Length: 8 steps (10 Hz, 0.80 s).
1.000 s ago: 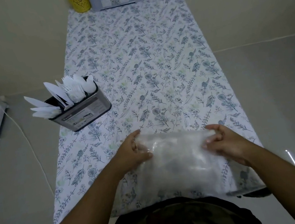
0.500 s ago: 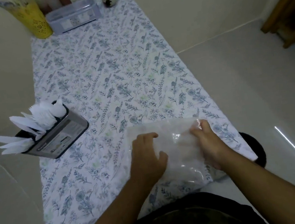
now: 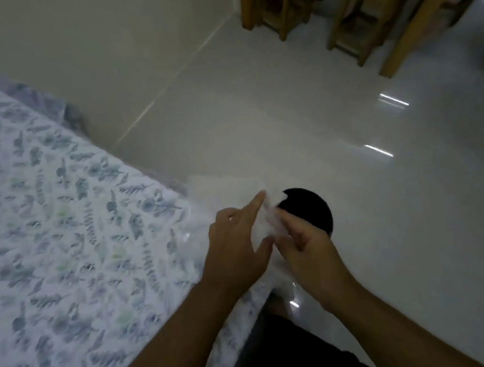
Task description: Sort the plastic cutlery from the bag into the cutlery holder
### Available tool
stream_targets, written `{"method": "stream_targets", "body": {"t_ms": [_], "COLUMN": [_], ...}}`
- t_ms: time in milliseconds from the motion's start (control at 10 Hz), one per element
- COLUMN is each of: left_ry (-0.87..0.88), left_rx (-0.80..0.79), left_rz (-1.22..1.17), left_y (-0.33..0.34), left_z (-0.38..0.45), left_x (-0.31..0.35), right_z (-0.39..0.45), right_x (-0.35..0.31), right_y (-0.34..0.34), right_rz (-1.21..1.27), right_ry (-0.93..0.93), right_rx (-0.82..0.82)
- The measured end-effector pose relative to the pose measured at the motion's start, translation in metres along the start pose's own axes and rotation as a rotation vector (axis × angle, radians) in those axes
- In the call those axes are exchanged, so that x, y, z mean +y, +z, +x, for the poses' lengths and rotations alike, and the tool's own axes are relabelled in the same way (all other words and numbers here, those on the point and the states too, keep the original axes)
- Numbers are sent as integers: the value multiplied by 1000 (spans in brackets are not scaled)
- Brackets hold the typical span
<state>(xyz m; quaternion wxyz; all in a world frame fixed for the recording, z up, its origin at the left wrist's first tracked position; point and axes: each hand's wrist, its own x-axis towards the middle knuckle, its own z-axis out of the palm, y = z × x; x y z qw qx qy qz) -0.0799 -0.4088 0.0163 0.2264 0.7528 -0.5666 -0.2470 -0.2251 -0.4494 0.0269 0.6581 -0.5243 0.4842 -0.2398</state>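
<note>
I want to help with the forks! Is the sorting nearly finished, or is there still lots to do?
Hard to say how much is done: the cutlery holder is out of view right now. In hand: both the left hand and the right hand hold the clear plastic bag at the table corner. What is inside is too blurry to tell, so whatever it holds still needs sorting.

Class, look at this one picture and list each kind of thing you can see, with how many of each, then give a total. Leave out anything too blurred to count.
Hands: 2, left hand and right hand
Clear plastic bag: 1, held by both
Floral-cloth table: 1
Round black object on the floor: 1
Wooden furniture pieces: 2 at least
Total: 7
The bag's contents are too blurred to count.
</note>
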Motion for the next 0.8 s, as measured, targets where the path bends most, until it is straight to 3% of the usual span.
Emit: {"method": "stream_targets", "body": {"t_ms": [200,300,500,600,700,800], "left_ry": [165,47,-154,-169,-181,-162], "left_rx": [-339,-482,-831,-917,-966,-1013], "left_rz": [-203,-186,183,353,470,497], "left_y": [72,123,223,258,277,274], "left_z": [122,164,226,244,247,237], "left_x": [55,38,-32,-56,-83,-109], "right_z": [60,96,186,237,270,271], "right_x": [27,70,207,266,299,289], "right_y": [-95,-118,-126,-119,-117,-115], "right_rz": [-168,-107,-266,-378,-539,-794], "right_ry": [-55,0,256,426,591,610], "right_rx": [308,420,320,149,46,-45]}}
